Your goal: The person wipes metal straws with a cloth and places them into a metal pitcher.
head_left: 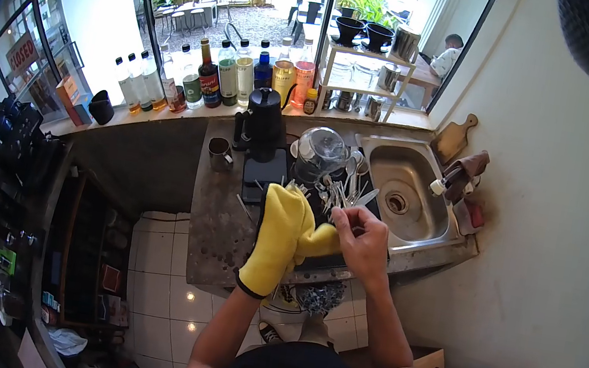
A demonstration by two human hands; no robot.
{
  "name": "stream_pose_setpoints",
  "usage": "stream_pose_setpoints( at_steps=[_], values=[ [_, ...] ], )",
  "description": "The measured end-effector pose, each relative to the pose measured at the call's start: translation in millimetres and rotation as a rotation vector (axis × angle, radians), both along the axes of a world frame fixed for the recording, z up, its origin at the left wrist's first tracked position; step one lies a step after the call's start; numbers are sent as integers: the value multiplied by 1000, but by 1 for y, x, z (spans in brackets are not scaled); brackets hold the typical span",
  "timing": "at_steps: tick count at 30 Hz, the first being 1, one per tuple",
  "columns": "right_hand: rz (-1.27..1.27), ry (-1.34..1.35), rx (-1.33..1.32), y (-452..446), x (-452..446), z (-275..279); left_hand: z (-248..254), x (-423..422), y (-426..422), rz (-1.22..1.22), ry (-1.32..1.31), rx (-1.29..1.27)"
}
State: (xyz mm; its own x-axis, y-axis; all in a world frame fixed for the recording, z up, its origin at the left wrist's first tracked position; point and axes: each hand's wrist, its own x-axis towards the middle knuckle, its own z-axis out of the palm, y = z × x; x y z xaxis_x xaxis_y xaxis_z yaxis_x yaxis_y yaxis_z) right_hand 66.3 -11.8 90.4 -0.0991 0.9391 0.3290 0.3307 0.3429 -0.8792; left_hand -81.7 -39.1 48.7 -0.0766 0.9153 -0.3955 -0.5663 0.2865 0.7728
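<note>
Right grip curled, hold unclear, left grip hidden under yellow cloth, state unreadable

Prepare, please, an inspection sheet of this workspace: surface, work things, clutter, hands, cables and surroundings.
Surface: grey counter, dark spots.
Job's things: yellow mitt, worn; cutlery just beyond it.
Clutter: black kettle, metal cup, glass jar.
Hands: left hand inside the mitt; right hand bare, beside the mitt's thumb, contact unclear.
Cables: thin dark line near the floor, possibly a cable.
Surroundings: sink at right, bottles along the window ledge, person outside.
</note>
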Motion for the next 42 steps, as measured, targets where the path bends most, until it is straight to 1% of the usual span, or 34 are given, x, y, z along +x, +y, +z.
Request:
stream_pose_setpoints(
  at_steps=[1,3,5,6,7,8,9,10,11,13,17,18,19,21,25,26,27,29,30,31,34,36,38,39,41,42],
  values=[
    [26,56,41,3,-2,2,-1,6,2,11,124,-42],
    [69,49,35,1,-9,8,-45,11,13,133,52,415],
    [147,-90,102,1,-13,10,-57,10,10,68,-192,414],
    [186,-52,40,2,-14,6,-56,9,7,29,-12,451],
    [187,-54,45,7,-15,-1,-55,9,6,-9,168,486],
    [226,57,-18,13,-16,-9,-56,15,4,85,194,558],
    [265,168,-82,16,-18,-12,-57,13,2,86,195,561],
    [333,243,-265,19,-14,-11,-57,9,-1,45,171,548],
    [335,244,-265,21,-12,-10,-56,6,-4,4,148,535],
    [451,382,-404,24,-10,-6,-50,2,-8,-58,80,482],
    [397,442,-435,38,-6,-1,-35,3,-13,-141,-13,377],
    [445,586,-425,53,0,-9,-33,5,-14,-158,-32,356],
    [441,588,-425,65,3,-11,-32,7,-16,-172,-51,338],
    [353,786,-478,84,6,-11,-31,11,-21,-204,-90,316],
    [410,747,-576,81,-2,-19,-40,12,-24,-246,-163,337],
    [434,681,-590,79,-3,-19,-39,12,-23,-224,-167,347],
    [439,678,-594,76,-4,-19,-18,14,-26,-176,-181,337],
    [527,337,-512,65,-7,-19,24,18,-32,-80,-208,321],
    [571,391,-498,58,-13,-18,23,14,-21,-64,-176,332],
    [573,391,-499,59,-14,-22,18,11,-13,-48,-138,355],
    [515,439,-353,60,-17,-24,1,3,10,-51,-3,415],
    [470,463,-346,60,-17,-18,-6,3,10,-61,44,430],
    [358,491,-316,71,-14,-17,-7,6,0,-96,31,396],
    [355,492,-318,80,-12,-13,-6,9,-7,-114,15,371],
    [136,610,-246,96,-8,-6,2,16,-23,-156,-15,324],
    [133,556,-188,104,-7,-13,8,18,-30,-148,-130,245]
  ],
)
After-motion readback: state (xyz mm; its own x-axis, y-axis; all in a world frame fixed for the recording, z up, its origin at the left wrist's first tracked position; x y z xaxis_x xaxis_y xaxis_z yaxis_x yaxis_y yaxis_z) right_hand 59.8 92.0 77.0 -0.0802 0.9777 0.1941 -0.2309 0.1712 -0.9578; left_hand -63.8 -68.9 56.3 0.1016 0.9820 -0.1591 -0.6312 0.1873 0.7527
